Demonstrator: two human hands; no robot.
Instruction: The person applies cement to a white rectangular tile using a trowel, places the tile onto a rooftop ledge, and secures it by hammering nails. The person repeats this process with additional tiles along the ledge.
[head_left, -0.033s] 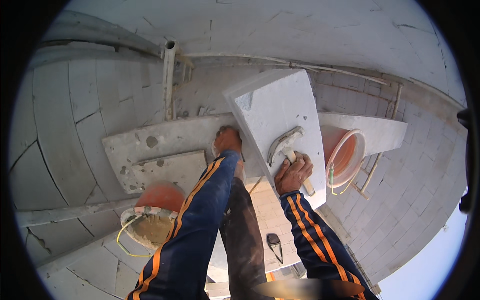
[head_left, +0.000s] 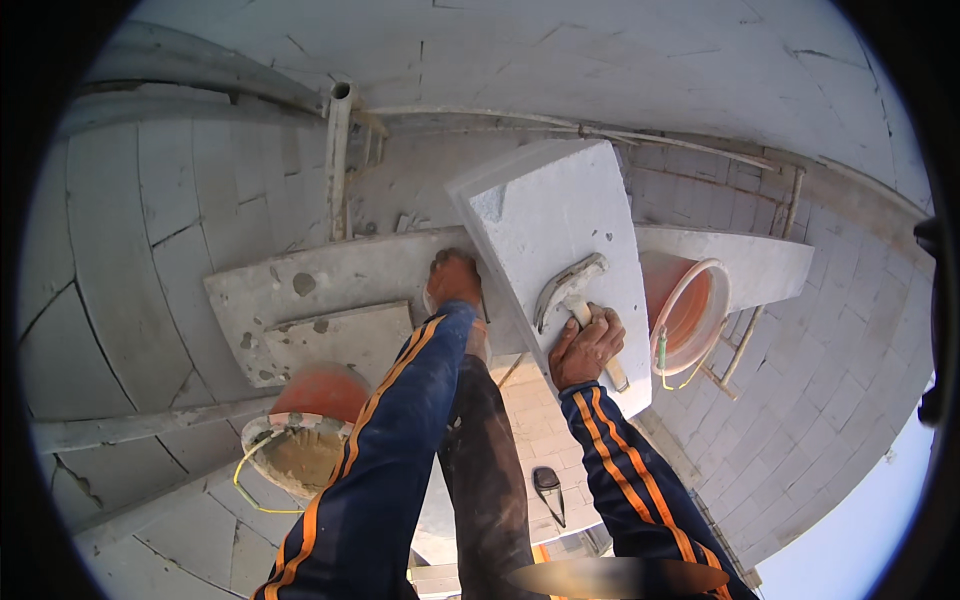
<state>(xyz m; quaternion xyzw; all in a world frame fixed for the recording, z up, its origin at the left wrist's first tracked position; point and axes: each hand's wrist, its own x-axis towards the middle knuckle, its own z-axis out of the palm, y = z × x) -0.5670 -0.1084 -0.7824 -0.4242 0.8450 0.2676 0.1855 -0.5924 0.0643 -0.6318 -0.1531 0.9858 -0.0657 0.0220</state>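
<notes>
A large pale grey block point(head_left: 590, 215) rests tilted across a grey plank. On its top face lies a hammer point(head_left: 575, 290) with a curved metal head and a light wooden handle. My right hand point(head_left: 590, 345) is wrapped round that handle and rests against the block. Beside the block's left edge, over the plank point(head_left: 370, 260), is my left hand point(head_left: 455, 278), its fingers curled. Whatever those fingers hold, if anything, is hidden from view.
Left of my left arm stands an orange bucket point(head_left: 325, 390) with mortar inside. Another orange bucket point(head_left: 690, 315) is right of the block. A flat board point(head_left: 340, 340) lies on the plank. Metal scaffold tubes point(head_left: 338, 165) and block walls point(head_left: 800, 400) surround me. Far below lies a dark strapped object point(head_left: 546, 480).
</notes>
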